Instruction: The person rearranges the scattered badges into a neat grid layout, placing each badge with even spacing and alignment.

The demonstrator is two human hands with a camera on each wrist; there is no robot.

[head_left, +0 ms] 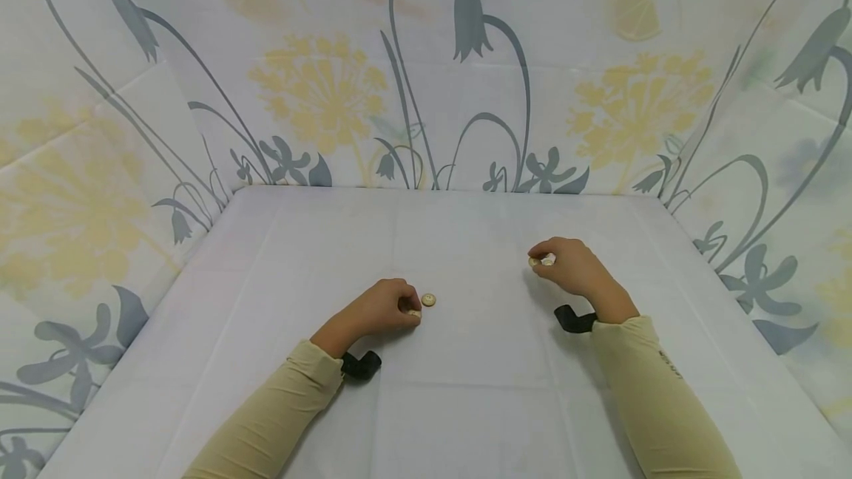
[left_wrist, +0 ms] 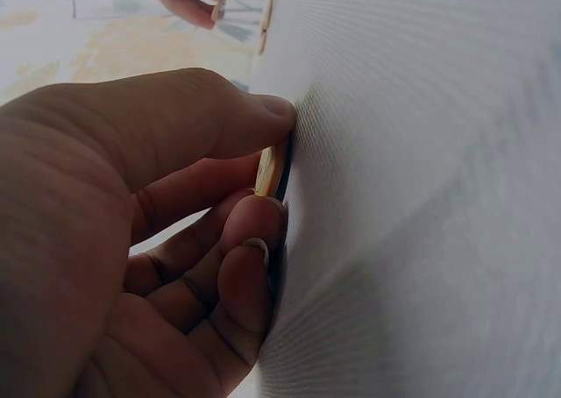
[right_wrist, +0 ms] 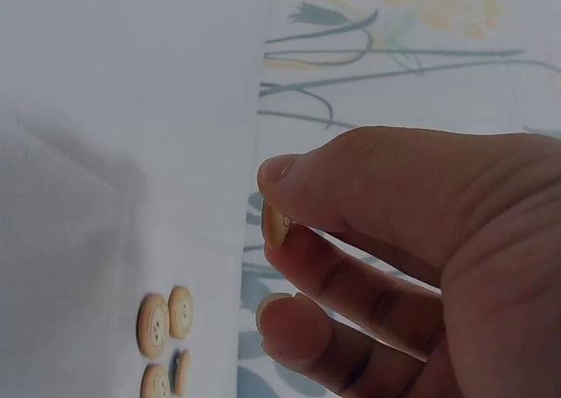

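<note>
My left hand (head_left: 382, 307) rests low over the white cloth, thumb and fingers pinching a small round wooden button (left_wrist: 269, 170) right at the surface. Just beyond its fingertips another wooden button (head_left: 429, 300) lies flat. My right hand (head_left: 575, 265) is farther out to the right, raised above the cloth. Its thumb and index finger pinch a wooden button (right_wrist: 276, 226), seen nearly edge-on in the right wrist view. Several more wooden buttons (right_wrist: 153, 324) show at lower left there, clustered together, one tilted on its edge.
A white cloth (head_left: 479, 346) with faint fold lines covers the table. Behind it and along both sides stands a curtain (head_left: 319, 94) printed with grey flowers and yellow blooms. Dark wrist cameras (head_left: 362, 366) stick out under both beige sleeves (head_left: 273, 405).
</note>
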